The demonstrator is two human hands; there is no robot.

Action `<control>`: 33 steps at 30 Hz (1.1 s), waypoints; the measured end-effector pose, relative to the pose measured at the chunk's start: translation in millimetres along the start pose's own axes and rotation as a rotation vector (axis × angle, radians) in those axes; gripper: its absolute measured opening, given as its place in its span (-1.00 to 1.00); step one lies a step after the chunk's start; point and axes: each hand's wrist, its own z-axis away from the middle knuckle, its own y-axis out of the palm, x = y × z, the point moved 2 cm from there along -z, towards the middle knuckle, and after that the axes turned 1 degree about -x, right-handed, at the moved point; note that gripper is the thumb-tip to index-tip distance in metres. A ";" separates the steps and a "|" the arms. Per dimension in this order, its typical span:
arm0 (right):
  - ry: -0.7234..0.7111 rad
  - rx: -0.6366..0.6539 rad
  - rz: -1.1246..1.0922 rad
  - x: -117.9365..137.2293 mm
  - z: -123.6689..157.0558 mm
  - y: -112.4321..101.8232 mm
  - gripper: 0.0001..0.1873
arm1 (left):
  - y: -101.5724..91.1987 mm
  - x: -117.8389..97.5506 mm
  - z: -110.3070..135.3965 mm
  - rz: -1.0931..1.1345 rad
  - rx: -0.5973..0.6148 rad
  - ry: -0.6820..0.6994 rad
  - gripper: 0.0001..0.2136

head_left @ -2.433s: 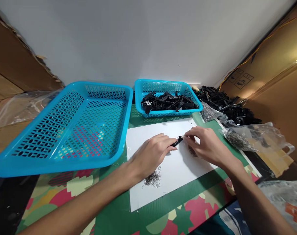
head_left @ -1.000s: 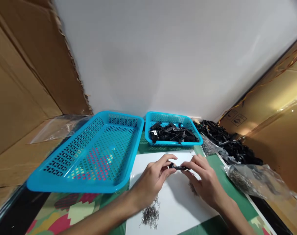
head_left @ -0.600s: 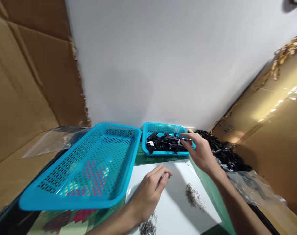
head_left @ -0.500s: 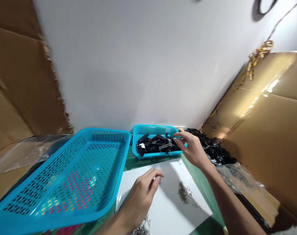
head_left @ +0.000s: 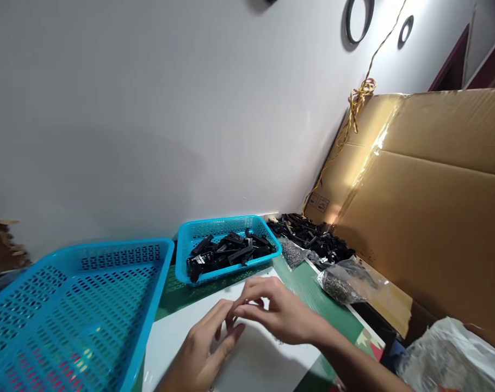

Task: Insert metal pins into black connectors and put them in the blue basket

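Observation:
Over a white board [head_left: 166,340], my left hand [head_left: 204,345] and my right hand [head_left: 278,313] meet at the fingertips. Both are closed in a pinch. Whatever lies between the fingers is too small and too hidden to name. Just beyond them, black plastic parts [head_left: 231,249] lie heaped in a small blue basket [head_left: 183,239]. Part of a little pile of small metal pieces [head_left: 278,341] shows on the board below my right wrist, mostly covered by that hand.
A large blue basket [head_left: 160,291] stands at the left. Back right lies a loose heap of black parts [head_left: 313,234], with clear bags of small pieces [head_left: 341,286] in front. Cardboard [head_left: 431,218] walls the right side. A white plastic bag [head_left: 447,354] sits at lower right.
My right hand has come from the small basket's right edge back to my left hand, and their fingertips now meet. The view has swung to the right.

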 end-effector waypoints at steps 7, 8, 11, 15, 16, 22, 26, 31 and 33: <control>0.132 -0.048 0.125 -21.2 -14.4 -32.6 -0.65 | 1.3 4.8 2.1 -0.020 -0.001 -0.118 -0.52; 0.206 -0.080 0.286 -30.1 -16.9 -51.7 -0.65 | 2.3 4.7 3.3 -0.014 -0.004 -0.150 -0.50; 0.396 -0.225 0.506 -62.2 -26.1 -117.1 -0.53 | 5.3 4.5 5.3 0.018 0.000 -0.177 -0.50; 0.694 -0.272 0.721 -106.8 -38.3 -186.1 -0.30 | 5.5 6.0 5.7 -0.001 0.051 -0.191 -0.52; 0.745 -0.246 0.749 -116.3 -40.7 -196.4 -0.32 | 5.0 5.7 5.7 -0.023 0.074 -0.185 -0.52; 0.857 -0.033 0.820 -157.6 -45.6 -219.9 -0.55 | 1.8 -1.9 6.2 -0.081 0.110 -0.143 -0.56; 0.842 0.030 0.858 -169.4 -45.5 -224.5 -0.55 | 1.4 -3.5 5.6 -0.123 0.168 -0.123 -0.58; 0.802 0.047 0.898 -172.8 -46.7 -226.0 -0.58 | 1.9 -2.8 4.6 -0.138 0.197 -0.115 -0.60; 0.791 0.041 0.913 -175.7 -46.3 -223.7 -0.58 | 2.5 -3.2 4.6 -0.137 0.204 -0.113 -0.60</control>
